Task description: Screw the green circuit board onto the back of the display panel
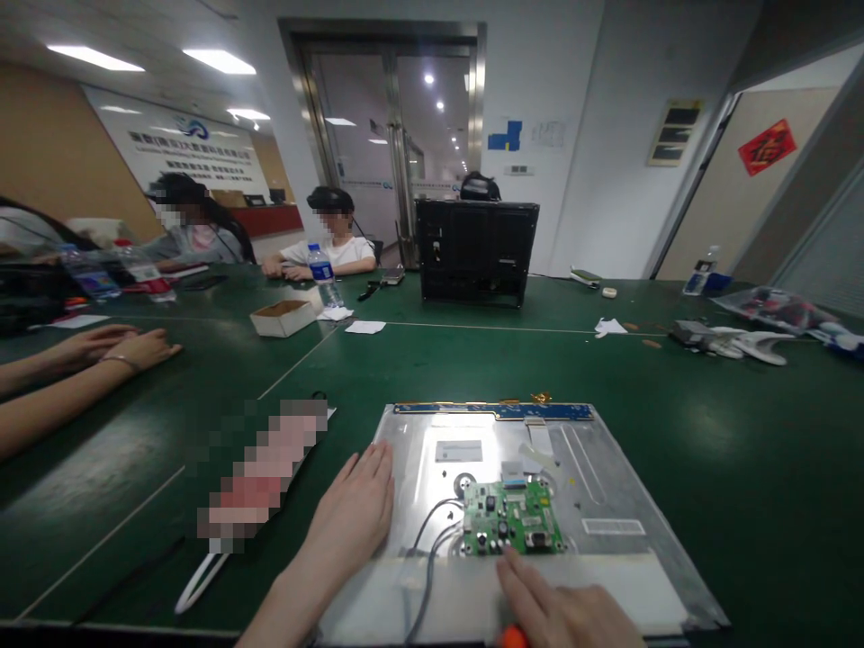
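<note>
A metal-backed display panel (405,477) lies flat on the green table in front of me. A green circuit board (486,513) sits on its back, with dark cables (430,576) running from the board's left side. A blue circuit strip (459,411) lines the panel's far edge. My left hand (355,504) rests along the left edge of the panel, fingers stretched out and holding nothing. Low in view, my right hand (567,612) has its fingertips at the near edge of the board. An orange-red rounded thing (514,637) shows under its curled fingers, mostly hidden.
A blurred pinkish item with a white strap (202,580) lies on the left. Further back stand a small open box (280,319), a bottle (324,274) and a black monitor (478,252). A co-worker's hands (128,346) rest at the left; other people sit beyond.
</note>
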`<state>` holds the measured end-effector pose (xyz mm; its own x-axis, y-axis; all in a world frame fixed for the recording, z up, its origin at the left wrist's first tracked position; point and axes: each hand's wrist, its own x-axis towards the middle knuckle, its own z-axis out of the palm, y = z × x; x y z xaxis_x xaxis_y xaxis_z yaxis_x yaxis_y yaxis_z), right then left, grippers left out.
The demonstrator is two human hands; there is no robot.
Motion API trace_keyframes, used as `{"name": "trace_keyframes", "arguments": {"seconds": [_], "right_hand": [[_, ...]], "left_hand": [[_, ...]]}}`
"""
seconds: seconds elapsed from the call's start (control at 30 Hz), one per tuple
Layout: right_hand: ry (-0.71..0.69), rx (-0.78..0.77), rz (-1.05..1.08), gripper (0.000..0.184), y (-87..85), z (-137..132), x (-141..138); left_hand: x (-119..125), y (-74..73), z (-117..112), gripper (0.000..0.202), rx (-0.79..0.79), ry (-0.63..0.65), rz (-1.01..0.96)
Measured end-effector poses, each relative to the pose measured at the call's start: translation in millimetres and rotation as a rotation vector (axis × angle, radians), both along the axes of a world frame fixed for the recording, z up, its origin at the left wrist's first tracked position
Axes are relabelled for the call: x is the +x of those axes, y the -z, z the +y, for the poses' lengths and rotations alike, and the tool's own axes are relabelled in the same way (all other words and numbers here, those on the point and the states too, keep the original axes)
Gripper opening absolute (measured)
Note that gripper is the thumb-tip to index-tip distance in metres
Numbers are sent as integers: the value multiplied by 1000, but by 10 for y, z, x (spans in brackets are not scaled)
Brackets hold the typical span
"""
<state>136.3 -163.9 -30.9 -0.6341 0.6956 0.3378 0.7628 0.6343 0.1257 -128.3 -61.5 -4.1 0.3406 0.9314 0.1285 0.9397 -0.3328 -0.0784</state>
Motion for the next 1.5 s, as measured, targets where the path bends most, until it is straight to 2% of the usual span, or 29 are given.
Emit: {"name": "trace_keyframes", "arguments": {"seconds": [0.1,0.2,0.27,0.4,0.47,0.57,0.67,0.73,0.8,0.9,1.07,1.23,1.5], "right_hand": [[192,-128,-24,51,-71,76,354],[346,-235,-3,42,-125,115,638],[391,-285,38,42,-131,120,775],[375,-412,85,46,-101,89,912],[370,-439,80,48,-81,67,923],[379,-384,61,46,-31,47,911],[342,-255,29,43,56,51,911],[299,-165,10,43,114,62,923],[263,-85,-1,42,156,74,933],[235,-3,-17,41,194,89,930],[194,83,-26,42,261,108,905],[173,54,-5,41,262,146,876],[239,-130,-7,41,169,279,658]], "left_hand": [[-73,-17,36,48,9,-42,32],[-145,-30,63,49,-6,-66,65],[-180,-43,72,50,-22,-64,98],[-193,-98,68,49,-34,-65,109],[-177,-137,58,47,-38,-73,91],[-141,-185,30,42,-42,-33,-10],[-102,-201,-8,34,-111,143,-205],[-80,-197,-31,35,-184,264,-319],[-65,-192,-44,39,-240,332,-399],[-55,-194,-46,40,-296,371,-469],[-26,-206,-22,27,-375,410,-541],[-4,-164,26,19,-378,423,-561],[-124,-64,134,15,-318,403,-576]]}}
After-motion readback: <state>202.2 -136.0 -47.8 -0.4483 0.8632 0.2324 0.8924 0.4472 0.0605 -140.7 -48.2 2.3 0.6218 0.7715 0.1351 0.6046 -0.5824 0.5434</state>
